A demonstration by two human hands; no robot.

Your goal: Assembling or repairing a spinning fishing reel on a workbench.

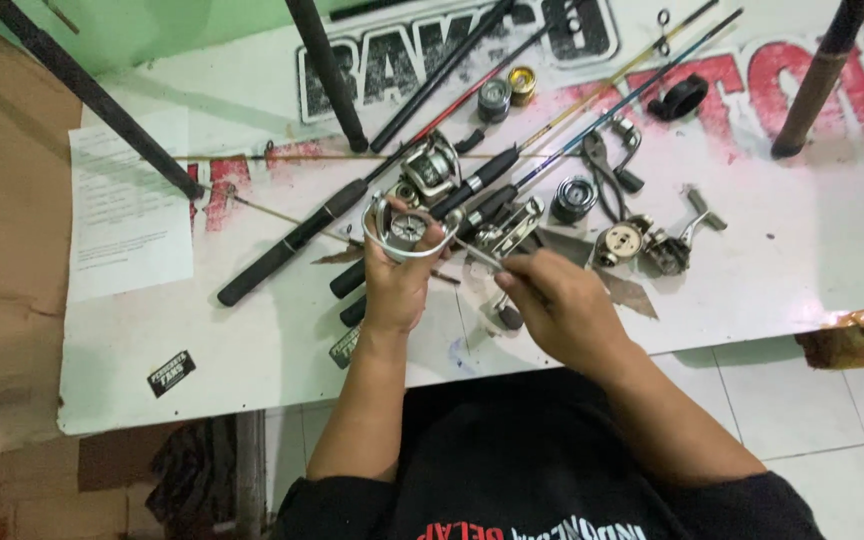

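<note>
Your left hand (399, 285): grip closed round silver metal fishing-reel body with round rotor (404, 228), held up just above white printed table (252, 340). Your right hand (559, 305): fingertips pinched on thin silver pin-like tool (477, 254), tip touching reel. Table stock: black foam-handled fishing rods (292, 240) lying diagonally left of reel; dismantled silver reel parts (642, 243) right of your hands; black and gold round spools (508, 92) at far edge; white printed paper sheet (130, 215) at left.
</note>
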